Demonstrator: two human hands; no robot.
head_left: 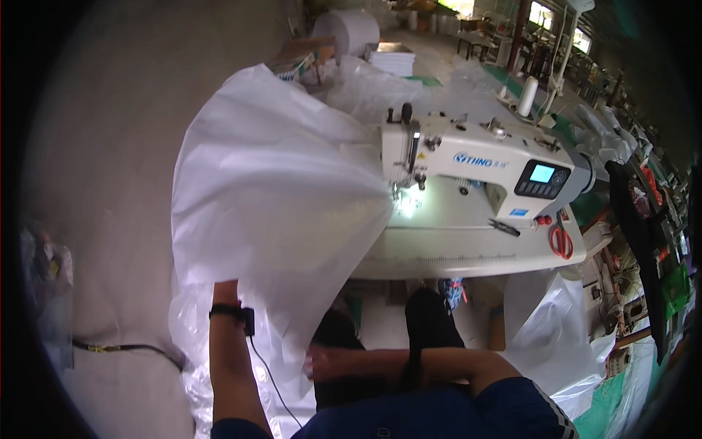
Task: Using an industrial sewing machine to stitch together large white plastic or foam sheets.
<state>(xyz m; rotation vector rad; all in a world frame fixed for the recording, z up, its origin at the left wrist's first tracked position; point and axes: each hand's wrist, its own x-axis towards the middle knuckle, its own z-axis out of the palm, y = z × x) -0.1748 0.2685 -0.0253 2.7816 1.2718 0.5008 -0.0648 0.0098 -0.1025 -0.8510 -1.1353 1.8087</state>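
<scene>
A large white sheet (278,175) of thin, smooth material drapes over the left end of the sewing table. One corner of it runs to the needle area of a white sewing machine (475,154), whose lamp is lit. My left forearm reaches up under the sheet, so the left hand is hidden beneath it. Low over my lap, my right hand (327,364) is closed at the sheet's hanging edge, its fingers slightly blurred. A black band with a small box and a cable sits around my left wrist.
Black thread snips (504,227) and red-handled scissors (561,240) lie on the white tabletop (439,252), right of the needle. More white sheeting (548,314) hangs at the right. A dark hose (131,347) crosses the floor at left. A white roll (347,31) stands behind.
</scene>
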